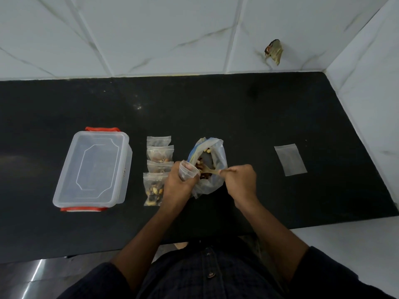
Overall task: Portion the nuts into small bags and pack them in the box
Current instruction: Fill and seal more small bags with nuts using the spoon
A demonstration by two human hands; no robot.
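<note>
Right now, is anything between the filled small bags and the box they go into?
The lid is on the box, covering the opening. The filled small bags lie just right of it on bare counter, nothing between. The lid must come off first.

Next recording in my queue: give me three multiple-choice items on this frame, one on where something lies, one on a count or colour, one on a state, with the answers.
1. Where does the empty small bag lie?
A. right of the big nut bag
B. inside the box
C. on the box lid

2. How many filled small bags lie in the row beside the box?
A. one
B. four
C. seven

3. What state is the box in?
A. lid on
B. open, full of bags
C. tipped on its side

Answers: 1 A, it lies flat and alone on the counter, to the right. 2 B, four overlap in a column. 3 A, the clear lid covers it, with red clips at both ends.
</note>
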